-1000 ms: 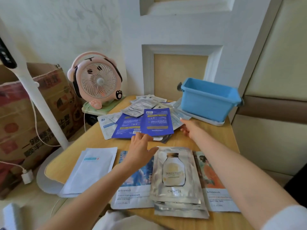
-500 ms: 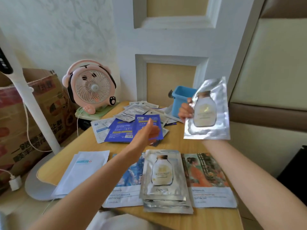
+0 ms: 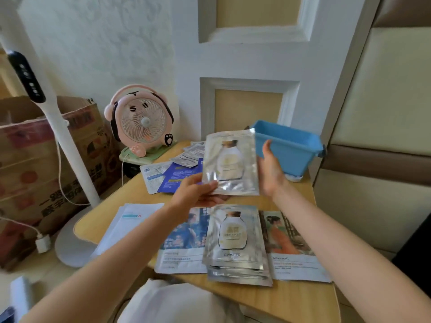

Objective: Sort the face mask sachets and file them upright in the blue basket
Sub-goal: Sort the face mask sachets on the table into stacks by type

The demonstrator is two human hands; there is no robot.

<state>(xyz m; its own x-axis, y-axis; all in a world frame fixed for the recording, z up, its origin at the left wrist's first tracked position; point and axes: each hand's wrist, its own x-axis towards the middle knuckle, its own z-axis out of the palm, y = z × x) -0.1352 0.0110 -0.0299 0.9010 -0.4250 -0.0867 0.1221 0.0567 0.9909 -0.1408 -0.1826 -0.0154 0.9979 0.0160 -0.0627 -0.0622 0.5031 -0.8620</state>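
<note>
Wooden tabletop (image 3: 286, 297), frame centre | silver sachet (image 3: 231, 163) held above it by blue basket (image 3: 291, 150) | left hand (image 3: 198, 194) grip pinches bottom corner, right hand (image 3: 270, 171) steadies side edge | likely light, floppy, slick foil; hold edges

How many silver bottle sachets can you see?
2 clearly: one held silver sachet between both hands, one topping the silver stack on the table's near edge; more lie hidden beneath it.

Basket (image 3: 294, 152) at table (image 3: 289, 297) far right, fan (image 3: 142, 122) far left, sachet stack (image 3: 235, 243) near centre.
</note>
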